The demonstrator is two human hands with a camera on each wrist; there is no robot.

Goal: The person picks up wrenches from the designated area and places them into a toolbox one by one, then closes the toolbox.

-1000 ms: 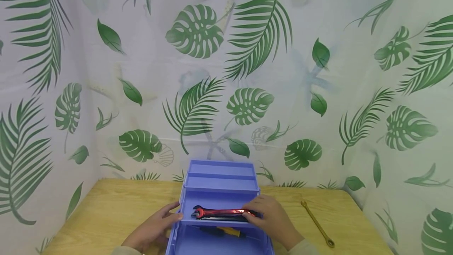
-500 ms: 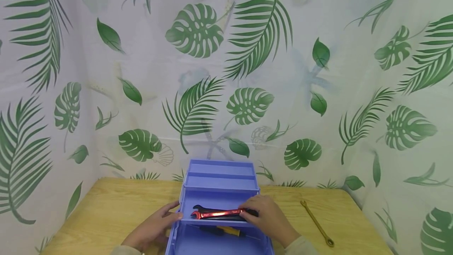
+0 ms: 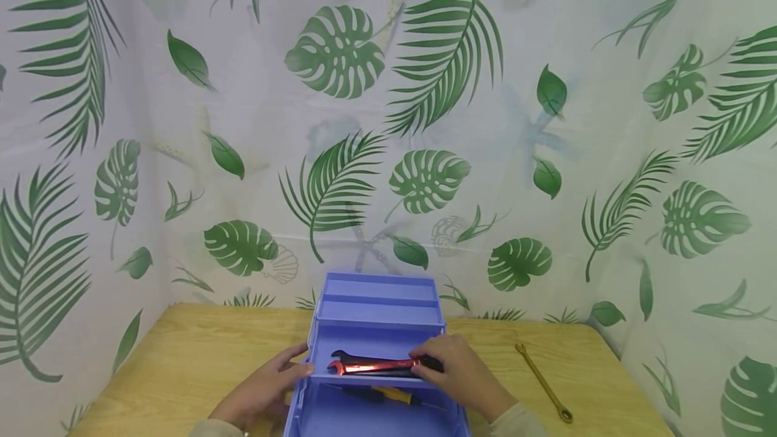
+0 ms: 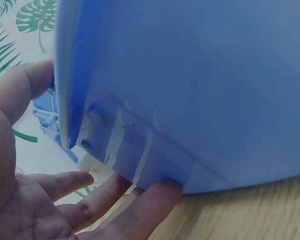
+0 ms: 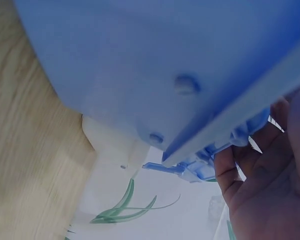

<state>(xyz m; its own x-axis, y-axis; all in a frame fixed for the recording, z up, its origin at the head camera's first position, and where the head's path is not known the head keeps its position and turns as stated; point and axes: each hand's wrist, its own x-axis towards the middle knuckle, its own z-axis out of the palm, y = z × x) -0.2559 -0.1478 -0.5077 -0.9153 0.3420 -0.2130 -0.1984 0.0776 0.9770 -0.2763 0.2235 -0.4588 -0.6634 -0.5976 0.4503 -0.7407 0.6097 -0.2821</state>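
Note:
A blue toolbox (image 3: 376, 339) stands with its tiers stepped out. On its middle tray, a shiny red wrench (image 3: 370, 367) lies against a dark wrench (image 3: 341, 356), whose right part is mostly covered. My right hand (image 3: 464, 373) pinches the red wrench near its right end, between thumb and fingers. At the box's other side, my left hand (image 3: 264, 386) touches the tray edge with the thumb; its fingers (image 4: 155, 202) lie loosely along the blue side wall. The right wrist view shows my right hand (image 5: 270, 175) above the tray's edge, with the wrenches hidden there.
A yellow and black screwdriver (image 3: 382, 394) lies in the lower compartment (image 3: 364, 420). To the right, a gold-coloured wrench (image 3: 543, 383) rests on the wooden table (image 3: 200, 349). A leaf-printed curtain (image 3: 388, 120) closes off the back and sides.
The red wrench has shifted toward the front of the tray under my right hand, uncovering more of the dark wrench behind it. My left hand has stayed put.

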